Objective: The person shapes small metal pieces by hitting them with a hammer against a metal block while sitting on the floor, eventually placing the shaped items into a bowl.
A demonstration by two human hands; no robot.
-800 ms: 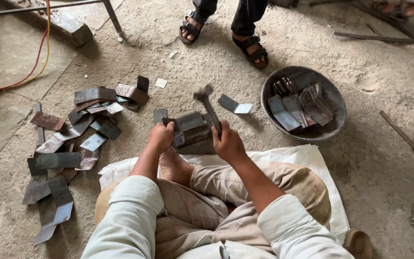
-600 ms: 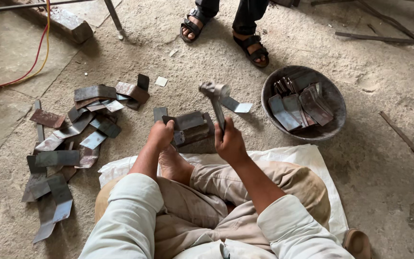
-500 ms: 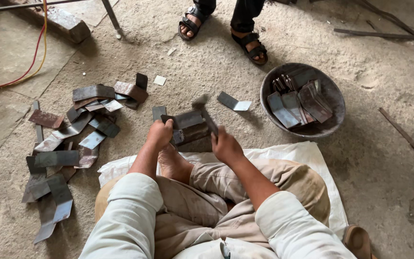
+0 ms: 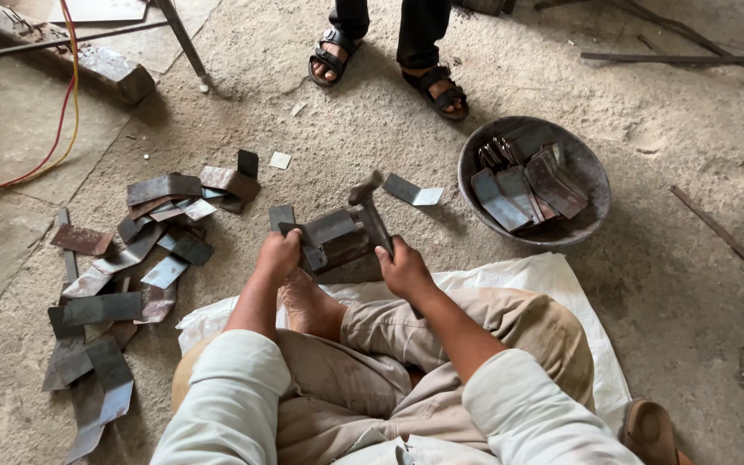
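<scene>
the right hand has its grip closed around the handle of a hammer, whose head sits tilted up and away from the person, just above the work. the fingers wrap the handle low down, near its end, which looks like a hold meant for swing rather than fine control. the left hand is clamped on the near edge of a bent metal plate, pinning it against a dark metal block that stands on the floor between the two hands; holding it at the edge keeps those fingers to the side of the hammer's reach. the plate lies across the top of the block, directly in front of a bare foot tucked under the person's folded legs.

the person sits on a white sack spread on the sandy concrete floor, so everything stays within arm's reach. to the left, a loose scatter of flat and folded metal pieces spreads over the floor, some rusty, some grey. to the right stands a round metal basin with several bent plates stacked upright inside (sorted apart from the pile on the other side). one folded piece lies alone just beyond the block.

further out, another person's sandalled feet stand facing the work, and a red and yellow cable runs past a concrete beam at upper left.
</scene>
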